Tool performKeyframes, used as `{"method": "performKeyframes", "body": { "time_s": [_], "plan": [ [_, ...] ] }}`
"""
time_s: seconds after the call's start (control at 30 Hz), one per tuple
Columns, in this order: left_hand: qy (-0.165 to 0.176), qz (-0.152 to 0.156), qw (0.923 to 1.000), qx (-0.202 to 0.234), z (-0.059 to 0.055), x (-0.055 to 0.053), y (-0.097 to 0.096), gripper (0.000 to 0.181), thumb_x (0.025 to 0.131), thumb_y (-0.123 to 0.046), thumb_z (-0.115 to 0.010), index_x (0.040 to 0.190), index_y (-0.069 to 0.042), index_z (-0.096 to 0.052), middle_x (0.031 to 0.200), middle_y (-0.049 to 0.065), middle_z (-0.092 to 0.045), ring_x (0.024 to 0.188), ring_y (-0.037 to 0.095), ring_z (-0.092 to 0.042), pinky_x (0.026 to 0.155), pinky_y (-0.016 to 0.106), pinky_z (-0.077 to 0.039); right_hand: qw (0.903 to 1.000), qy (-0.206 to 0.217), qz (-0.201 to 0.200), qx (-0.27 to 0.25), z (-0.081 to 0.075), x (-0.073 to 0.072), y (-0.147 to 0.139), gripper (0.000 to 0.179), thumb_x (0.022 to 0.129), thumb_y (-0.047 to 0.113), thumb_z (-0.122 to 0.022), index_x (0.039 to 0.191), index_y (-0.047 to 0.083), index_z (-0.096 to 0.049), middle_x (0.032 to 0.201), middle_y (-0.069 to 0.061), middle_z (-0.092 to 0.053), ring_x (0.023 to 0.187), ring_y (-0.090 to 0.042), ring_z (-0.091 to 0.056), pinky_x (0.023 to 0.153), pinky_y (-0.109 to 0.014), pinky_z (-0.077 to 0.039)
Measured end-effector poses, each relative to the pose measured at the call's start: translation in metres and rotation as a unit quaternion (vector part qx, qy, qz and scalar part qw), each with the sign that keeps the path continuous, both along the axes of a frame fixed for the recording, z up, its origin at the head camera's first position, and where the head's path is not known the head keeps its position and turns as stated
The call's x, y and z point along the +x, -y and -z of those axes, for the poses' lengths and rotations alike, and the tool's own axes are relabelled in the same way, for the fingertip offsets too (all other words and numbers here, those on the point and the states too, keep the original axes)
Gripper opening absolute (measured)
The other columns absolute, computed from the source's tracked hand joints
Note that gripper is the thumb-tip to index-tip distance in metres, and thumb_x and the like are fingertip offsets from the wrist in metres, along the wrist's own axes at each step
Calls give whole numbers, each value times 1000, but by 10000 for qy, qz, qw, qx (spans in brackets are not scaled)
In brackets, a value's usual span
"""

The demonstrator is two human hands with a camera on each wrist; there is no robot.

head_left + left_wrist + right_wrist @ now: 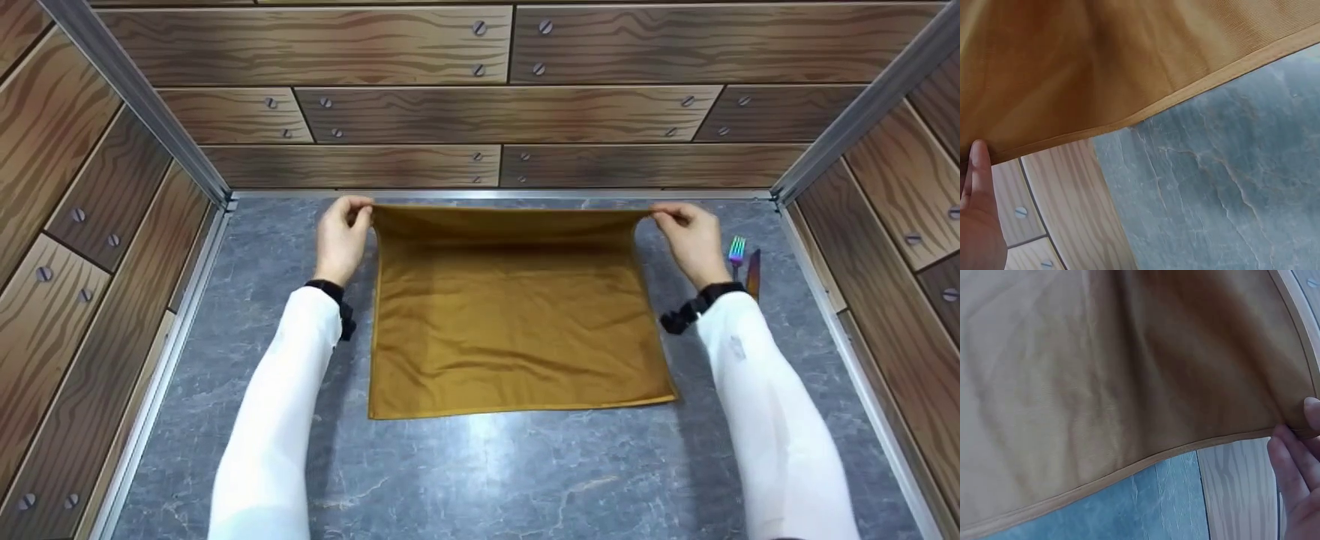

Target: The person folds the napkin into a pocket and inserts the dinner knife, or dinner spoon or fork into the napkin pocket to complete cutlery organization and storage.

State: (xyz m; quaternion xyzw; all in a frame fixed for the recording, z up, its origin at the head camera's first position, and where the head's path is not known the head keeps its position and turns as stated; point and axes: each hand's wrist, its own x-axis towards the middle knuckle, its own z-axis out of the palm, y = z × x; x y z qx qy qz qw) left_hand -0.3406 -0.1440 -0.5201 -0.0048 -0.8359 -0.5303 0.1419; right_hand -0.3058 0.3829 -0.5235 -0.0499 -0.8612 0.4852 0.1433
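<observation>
A golden-brown cloth (517, 322) with hemmed edges spreads over the grey marbled surface, its near part lying nearly flat with some wrinkles. My left hand (343, 236) pinches its far left corner, and my right hand (688, 240) pinches its far right corner. Between the two hands the far edge is raised and stretched fairly straight. In the left wrist view the side hem of the cloth (1129, 62) runs up from the fingers. The right wrist view has thumb and fingers (1289, 461) closed at the corner of the cloth (1100, 382).
Right of the cloth, beside my right wrist, lie a rainbow-coloured fork (737, 251) and a knife (754, 274), both partly hidden by the wrist. Wood-patterned panels (502, 112) stand at the back and both sides, with metal rails (502, 194) along their foot.
</observation>
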Motion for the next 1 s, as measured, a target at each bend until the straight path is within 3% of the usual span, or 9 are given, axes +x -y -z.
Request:
{"method": "performKeyframes", "body": {
  "time_s": [0.17, 0.33, 0.67, 1.0],
  "plan": [
    [82, 192, 9997, -101, 2, 19, 5, 18, 101, -9, -61, 113, 0, -71, 107, 14, -71, 93, 21, -65, 82, 29, -52, 9997, -53, -167, -170, 5, 22, -3, 25, 100, 13, -67, 118, -2, -74, 114, -16, -72, 90, -10, -70, 80, -16, -55],
    [-36, 403, 9985, -356, 8, 41, 11, 16, 100, -7, -64, 111, 0, -73, 107, 14, -71, 95, 24, -67, 86, 35, -54, 9994, -29, -226, -270, 13, 46, -7, 25, 100, 5, -64, 121, -8, -71, 113, -25, -72, 87, -3, -70, 80, -18, -57],
    [-246, 782, 9926, -895, 27, 92, 22, 13, 96, -1, -67, 107, 0, -74, 108, 13, -72, 100, 27, -67, 91, 40, -55, 9993, -147, -72, 324, 24, 97, -9, 23, 98, 13, -70, 119, 4, -76, 118, -16, -73, 95, 2, -65, 82, -12, -52],
    [-575, 1456, 9806, -1182, 45, 139, 36, 18, 91, 7, -70, 106, -3, -74, 110, 7, -72, 103, 20, -68, 91, 31, -56, 9964, -187, -165, 807, 38, 145, -10, 19, 96, 7, -72, 114, 4, -78, 116, -14, -74, 99, 6, -60, 85, -8, -48]
  ]
}}
